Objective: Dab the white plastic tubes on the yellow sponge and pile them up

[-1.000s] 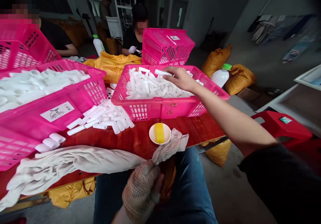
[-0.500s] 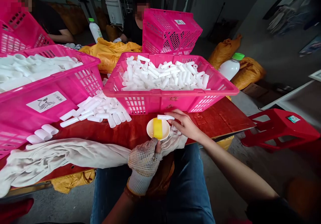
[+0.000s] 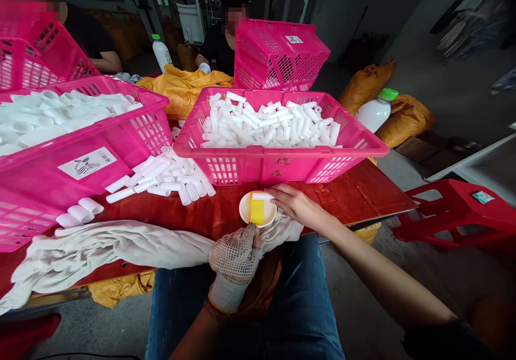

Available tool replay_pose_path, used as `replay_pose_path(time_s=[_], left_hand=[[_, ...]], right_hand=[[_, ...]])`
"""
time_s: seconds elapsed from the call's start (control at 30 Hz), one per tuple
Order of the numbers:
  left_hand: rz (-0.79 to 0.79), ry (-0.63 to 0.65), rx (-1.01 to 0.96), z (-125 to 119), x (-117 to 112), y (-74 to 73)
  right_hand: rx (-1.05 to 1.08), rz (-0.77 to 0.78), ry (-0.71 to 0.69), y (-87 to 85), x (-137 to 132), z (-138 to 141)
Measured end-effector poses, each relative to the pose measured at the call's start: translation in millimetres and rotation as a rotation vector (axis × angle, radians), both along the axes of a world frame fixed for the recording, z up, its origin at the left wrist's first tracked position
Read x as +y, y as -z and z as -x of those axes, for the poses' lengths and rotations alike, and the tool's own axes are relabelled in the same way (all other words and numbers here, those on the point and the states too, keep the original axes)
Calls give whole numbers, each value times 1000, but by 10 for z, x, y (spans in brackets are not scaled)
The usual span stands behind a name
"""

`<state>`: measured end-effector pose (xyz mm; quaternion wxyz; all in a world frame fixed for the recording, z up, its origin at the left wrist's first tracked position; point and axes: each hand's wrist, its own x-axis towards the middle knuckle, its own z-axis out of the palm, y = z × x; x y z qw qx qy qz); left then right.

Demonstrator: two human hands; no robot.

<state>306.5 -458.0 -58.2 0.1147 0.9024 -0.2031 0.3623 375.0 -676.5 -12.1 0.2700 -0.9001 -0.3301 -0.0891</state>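
Note:
My left hand [image 3: 235, 255], in a white knitted glove, is closed on the lower end of a yellow strip [image 3: 257, 213]. The strip stands over a small white bowl [image 3: 269, 214] on the table. Fingers of my bare right hand [image 3: 294, 205] pinch the end of a short white tube [image 3: 261, 195], which lies across the top of the strip. Whether the strip wraps around the tube I cannot tell. Under my right wrist lies a bunched pale cloth [image 3: 284, 229]. Just beyond the bowl stands a pink basket [image 3: 258, 169] full of white tubes.
Left on the red table [image 3: 185, 209] are a second pink basket [image 3: 52, 161] of larger tubes, a loose tube pile [image 3: 161, 177] and a long cloth [image 3: 116, 244]. A red stool [image 3: 451, 204] stands right. A person [image 3: 220, 43] sits across, behind a tilted basket [image 3: 278, 54].
My right hand has brought the white tube down and left, from beside the strip's top edge onto it. My left hand keeps its grip on the strip. The view has shifted slightly.

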Motion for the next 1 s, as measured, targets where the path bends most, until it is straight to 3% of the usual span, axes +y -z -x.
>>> replay_pose_path(time_s=[0.17, 0.33, 0.53, 0.7, 0.87, 1.0], left_hand=[[32, 12, -6, -3, 0, -7], [58, -5, 10, 12, 32, 15], [56, -13, -29, 2, 30, 12], [58, 16, 52, 2, 39, -14], [77, 37, 23, 12, 57, 27], [80, 18, 50, 15, 62, 52]], right_hand=[[2, -40, 26, -19, 0, -20], [11, 93, -13, -48, 5, -28], [26, -4, 48, -33, 43, -12], [45, 69, 4, -29, 55, -13], [55, 12, 30, -46, 60, -18], [89, 52, -17, -80, 55, -21]])
